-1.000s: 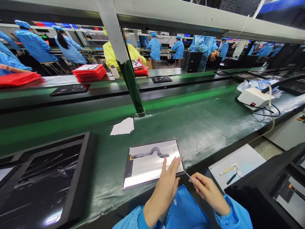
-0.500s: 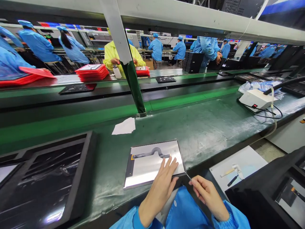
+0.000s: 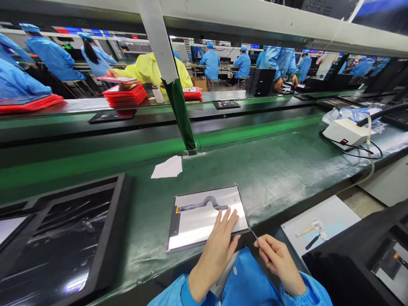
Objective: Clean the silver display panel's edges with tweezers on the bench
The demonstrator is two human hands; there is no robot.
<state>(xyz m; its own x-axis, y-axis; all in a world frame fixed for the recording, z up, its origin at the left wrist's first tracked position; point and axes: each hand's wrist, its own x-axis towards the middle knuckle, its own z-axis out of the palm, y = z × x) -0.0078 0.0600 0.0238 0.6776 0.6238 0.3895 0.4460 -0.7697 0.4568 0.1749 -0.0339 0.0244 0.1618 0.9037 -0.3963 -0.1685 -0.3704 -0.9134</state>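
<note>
A silver display panel (image 3: 197, 216) with a dark flex cable (image 3: 204, 204) across its top lies flat on the green bench in front of me. My left hand (image 3: 219, 244) rests flat on the panel's near right corner, fingers stretched out. Just right of that corner, my right hand (image 3: 277, 257) pinches a thin metal tool (image 3: 254, 234) whose tip points at the panel's edge.
A black tray (image 3: 60, 238) with film sits at the left. A white paper scrap (image 3: 167, 168) lies behind the panel. A white box with cables (image 3: 346, 132) stands far right. A green post (image 3: 181, 114) rises mid-bench. Red tray stacks (image 3: 126, 94) and other workers sit beyond.
My hands and the panel have barely moved. A worker in yellow across the belt has reached left over the red stack.
</note>
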